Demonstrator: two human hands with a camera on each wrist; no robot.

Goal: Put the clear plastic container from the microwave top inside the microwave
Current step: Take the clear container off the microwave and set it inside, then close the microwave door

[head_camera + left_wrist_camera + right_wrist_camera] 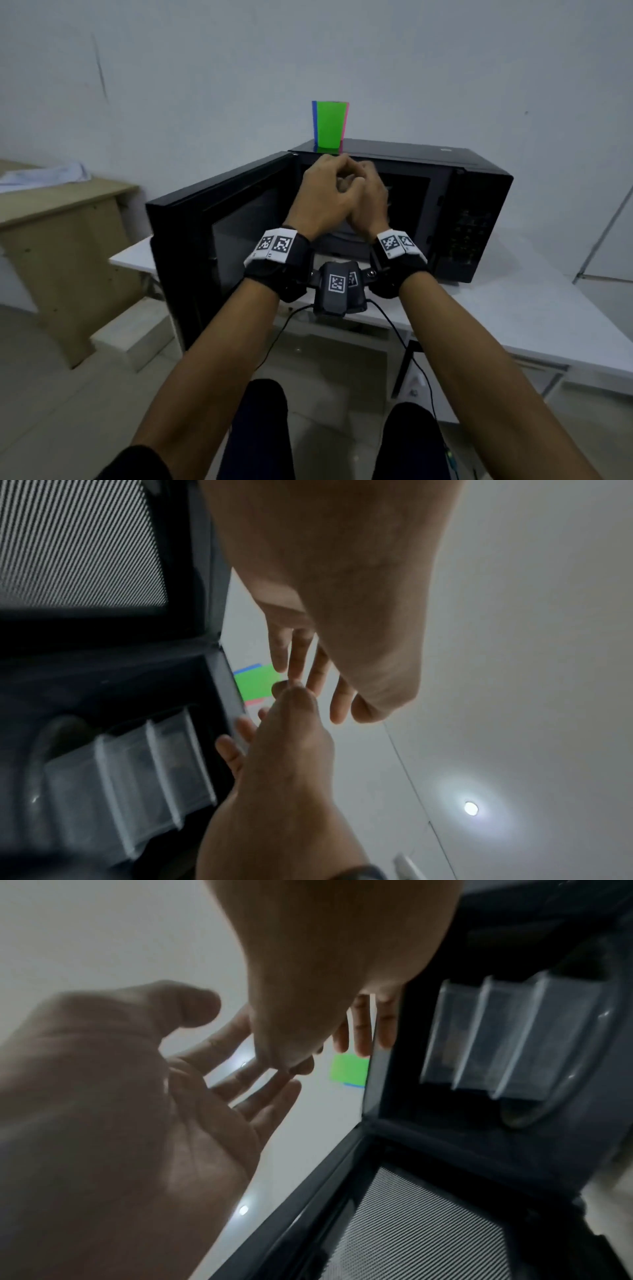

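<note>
Nearest the viewer, the left hand [322, 195] and right hand [368, 202] are raised side by side in front of the microwave [404, 205] opening. Both hold nothing: the wrist views show the fingers [236, 1074] of the left hand loosely extended and spread, and the right hand likewise relaxed, with the two hands touching or nearly touching at the fingertips. To the left, the microwave door [212, 250] stands swung fully open. Inside the cavity, the clear plastic container [507, 1042] rests on the glass turntable [534, 1110], untouched by either hand. The placement step therefore appears complete. Further back, a green cup [330, 125] stands on the microwave top, near its front edge, just beyond the fingertips. Risks from this position: a hand lifted carelessly could strike the green cup and tip it off the top. If the door is to be closed next, the container may sit close enough to the opening to foul it; the blurred wrist views do not settle this clearance.
</note>
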